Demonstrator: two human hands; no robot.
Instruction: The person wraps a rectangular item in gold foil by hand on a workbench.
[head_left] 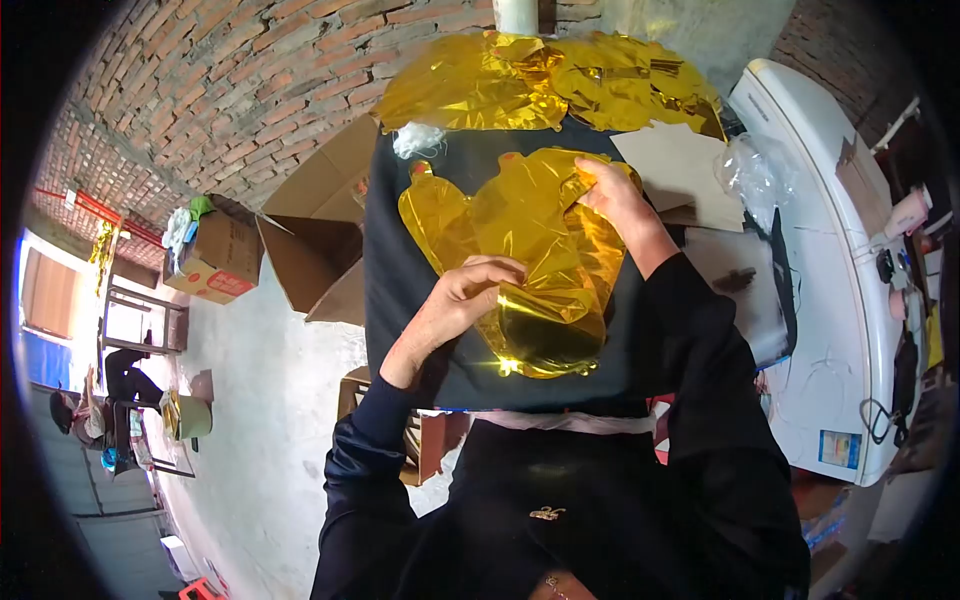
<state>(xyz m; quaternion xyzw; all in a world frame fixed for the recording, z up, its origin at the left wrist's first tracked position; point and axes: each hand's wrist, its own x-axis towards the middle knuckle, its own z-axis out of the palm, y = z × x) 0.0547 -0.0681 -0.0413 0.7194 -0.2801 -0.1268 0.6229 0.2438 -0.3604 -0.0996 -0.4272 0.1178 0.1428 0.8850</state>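
Pinching one gold foil piece [515, 215] with left hand [460, 302], clamping its upper edge with right hand [612, 197], over one black cloth [392, 270].

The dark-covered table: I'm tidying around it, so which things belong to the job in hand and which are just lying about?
In the job:
- held gold foil, in left hand and right hand
- dark-covered table
- probably the gold foil pile

Seemingly lying about:
- white wispy clump
- pale flat sheet
- clear plastic
- open cardboard box
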